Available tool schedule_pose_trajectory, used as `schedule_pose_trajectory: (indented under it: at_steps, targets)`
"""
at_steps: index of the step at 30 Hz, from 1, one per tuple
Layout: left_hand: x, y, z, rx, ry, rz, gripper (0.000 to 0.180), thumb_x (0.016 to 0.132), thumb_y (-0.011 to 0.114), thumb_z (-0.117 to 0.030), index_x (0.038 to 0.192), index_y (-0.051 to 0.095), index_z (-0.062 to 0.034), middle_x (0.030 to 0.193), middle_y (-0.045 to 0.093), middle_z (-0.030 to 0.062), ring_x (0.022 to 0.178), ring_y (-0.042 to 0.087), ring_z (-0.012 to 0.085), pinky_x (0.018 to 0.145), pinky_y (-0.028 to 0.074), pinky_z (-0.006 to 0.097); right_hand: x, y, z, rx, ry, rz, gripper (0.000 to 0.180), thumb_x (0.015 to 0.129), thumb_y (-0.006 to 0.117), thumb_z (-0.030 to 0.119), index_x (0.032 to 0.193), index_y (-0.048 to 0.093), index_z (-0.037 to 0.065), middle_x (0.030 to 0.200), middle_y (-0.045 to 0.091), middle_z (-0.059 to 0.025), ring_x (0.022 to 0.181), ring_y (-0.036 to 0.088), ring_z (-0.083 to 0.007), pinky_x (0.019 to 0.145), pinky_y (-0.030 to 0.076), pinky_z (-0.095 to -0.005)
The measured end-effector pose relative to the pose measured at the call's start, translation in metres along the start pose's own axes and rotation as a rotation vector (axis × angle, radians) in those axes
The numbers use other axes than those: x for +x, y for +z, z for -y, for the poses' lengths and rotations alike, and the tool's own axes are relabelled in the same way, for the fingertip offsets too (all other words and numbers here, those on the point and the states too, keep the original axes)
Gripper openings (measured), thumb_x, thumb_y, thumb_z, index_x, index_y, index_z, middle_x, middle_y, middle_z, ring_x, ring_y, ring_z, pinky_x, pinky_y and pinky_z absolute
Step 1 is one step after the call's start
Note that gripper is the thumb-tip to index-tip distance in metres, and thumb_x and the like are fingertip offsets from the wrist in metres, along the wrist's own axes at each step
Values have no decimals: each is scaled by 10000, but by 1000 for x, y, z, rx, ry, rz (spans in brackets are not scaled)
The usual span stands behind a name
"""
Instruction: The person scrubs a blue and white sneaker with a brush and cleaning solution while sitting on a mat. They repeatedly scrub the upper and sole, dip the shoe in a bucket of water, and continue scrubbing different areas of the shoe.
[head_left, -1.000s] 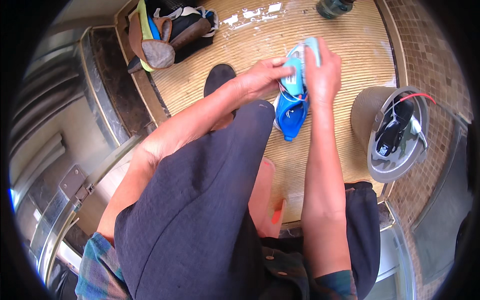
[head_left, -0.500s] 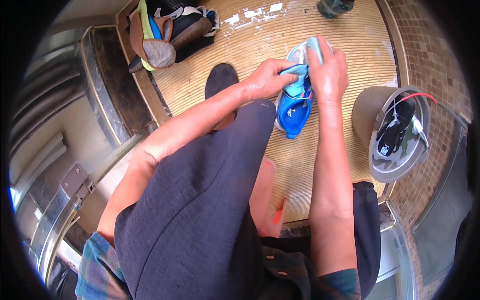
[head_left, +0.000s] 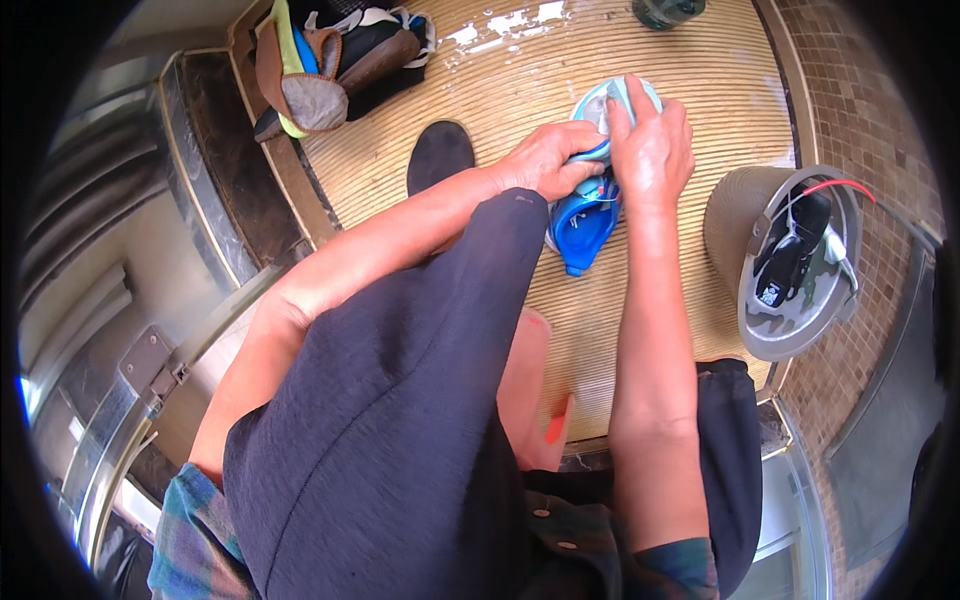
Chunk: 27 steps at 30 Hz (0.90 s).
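Both hands, left hand and right hand, are gripping the blue-and-white fabric sneaker, fingers closed around its upper end (light, soft, best held by the sole).

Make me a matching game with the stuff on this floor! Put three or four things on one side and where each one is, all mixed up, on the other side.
Things:
1. blue shoe
2. grey bucket
3. pile of shoes
4. dark insole

Places:
A. lying flat on the ribbed mat, just left of the hands
B. top left corner of the mat
C. tipped on its side at the right, with dark things inside
D. between the left hand and right hand

Pairs: 1-D, 2-C, 3-B, 4-A
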<state>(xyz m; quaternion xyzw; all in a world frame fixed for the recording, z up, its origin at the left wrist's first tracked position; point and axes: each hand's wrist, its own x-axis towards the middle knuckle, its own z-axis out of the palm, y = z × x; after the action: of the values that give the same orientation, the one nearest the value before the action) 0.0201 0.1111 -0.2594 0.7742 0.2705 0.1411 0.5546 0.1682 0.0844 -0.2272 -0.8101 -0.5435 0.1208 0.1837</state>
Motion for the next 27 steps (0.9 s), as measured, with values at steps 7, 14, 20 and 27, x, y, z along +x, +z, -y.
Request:
schedule_pose_trajectory:
  at_steps: [7,14,20,27]
  targets:
    - [-6,5,4,-976,-384,-129,436,869,672,-85,1283,551,-20,1114,646,66,1000,607,122,907,494,280,-22,-29,1,433,18,-170,427,870,641,274,1265,598,118,1080,564,-201,992,582,-343,864,473,-418]
    - [-11,-5,2,-725,-375,-15,404,812,660,5,1210,594,-18,1065,653,56,976,594,133,846,487,291,-40,-3,20,125,-155,-207,427,809,681,247,1232,630,210,1081,551,-211,970,560,-377,831,490,-446]
    - [-6,-7,11,-1036,-388,-3,305,857,628,-65,1160,629,-30,892,665,18,780,612,81,634,495,241,4,8,-13,151,7,-181,380,862,627,285,1219,624,157,1064,594,-193,983,579,-355,853,484,-426]
    - [-8,-19,-6,-780,-351,-62,427,859,671,-123,1270,581,-46,956,679,12,834,611,81,717,489,235,-6,-1,-50,317,150,-249,449,861,655,311,1256,593,106,1031,591,-216,972,597,-341,872,462,-425]
